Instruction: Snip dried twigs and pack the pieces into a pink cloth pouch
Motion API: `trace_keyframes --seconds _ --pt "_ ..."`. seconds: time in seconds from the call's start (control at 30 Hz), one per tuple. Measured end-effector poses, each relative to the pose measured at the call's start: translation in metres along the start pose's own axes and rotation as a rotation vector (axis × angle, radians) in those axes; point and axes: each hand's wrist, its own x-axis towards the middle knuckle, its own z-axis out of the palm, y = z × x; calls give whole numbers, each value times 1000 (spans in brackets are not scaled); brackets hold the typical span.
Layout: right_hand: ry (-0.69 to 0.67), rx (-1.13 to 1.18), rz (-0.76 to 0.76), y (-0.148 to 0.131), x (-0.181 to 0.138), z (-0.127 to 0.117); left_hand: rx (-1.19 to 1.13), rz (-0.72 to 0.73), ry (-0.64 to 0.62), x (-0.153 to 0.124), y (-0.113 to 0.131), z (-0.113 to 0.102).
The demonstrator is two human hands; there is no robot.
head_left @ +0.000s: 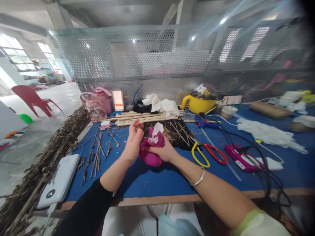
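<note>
A crumpled magenta cloth [149, 157] with a white piece [157, 130] poking from its top is gripped by my right hand [165, 151], whose thumb lies across its front. Close beside its left side is my left hand [134, 141], raised with loosely bent fingers and nothing visible in them. Both hands are above the blue table [137, 186]. Just behind them lies a dark cloth [172, 131] with thin dry twigs on it. Scissors [209, 154] with one yellow and one red handle rest to the right of my right hand.
Dry stems [97, 154] and a white power bank [59, 180] are at left. Pale sticks [140, 118], a yellow pot [200, 103] and a blue glue gun [206, 123] lie farther back. Right of the scissors are a magenta device [242, 159] and black cables [268, 173].
</note>
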Motion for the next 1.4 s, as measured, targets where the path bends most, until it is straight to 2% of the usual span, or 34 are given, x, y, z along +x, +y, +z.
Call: trace_keyframes --seconds 0.03,0.13,0.2,0.27,0.33,0.4,0.5,0.6,0.73,0.87,1.0,1.07,1.17,1.23,1.3,1.4 --pt "6 106 26 -2 0 -2 -84 -87 -52 4 1 -5" --pt "-37 261 70 -8 -1 -5 -228 -360 -381 8 0 -14" --pt "-57 274 82 -9 -4 -5 -288 -434 -500 6 -3 -16" --pt "-26 225 41 -10 -7 -6 -304 -437 -500 2 -8 -16" --pt "53 68 -63 -9 -10 -7 -245 -426 -518 1 -12 -17" --pt "57 -153 -203 -8 -12 -9 -111 -404 -639 0 -13 -16" --pt "-47 -350 -408 -8 -16 -11 129 -333 -872 0 -6 -13" --pt "-86 -421 -534 -8 -19 -9 280 -202 -952 -2 7 -8" --pt "-92 -518 -556 -11 -23 -4 403 -15 -872 -8 11 -4" --pt "-25 -462 -448 -20 -21 4 448 -28 -700 -14 1 -3" --pt "188 -109 -190 -26 -6 -4 376 -129 -575 -18 -5 1" --pt "338 142 -89 -25 5 -20 336 -155 -541 -18 -6 3" --pt "479 374 -59 -22 17 -51 312 -141 -478 -15 -8 1" --pt "480 328 -94 -21 17 -63 315 -89 -363 -12 -10 -3" --pt "433 111 -155 -21 11 -62 337 -27 -246 -9 -12 -6" --pt "192 -307 -247 -22 0 -41 384 28 -195 -5 -12 -9"
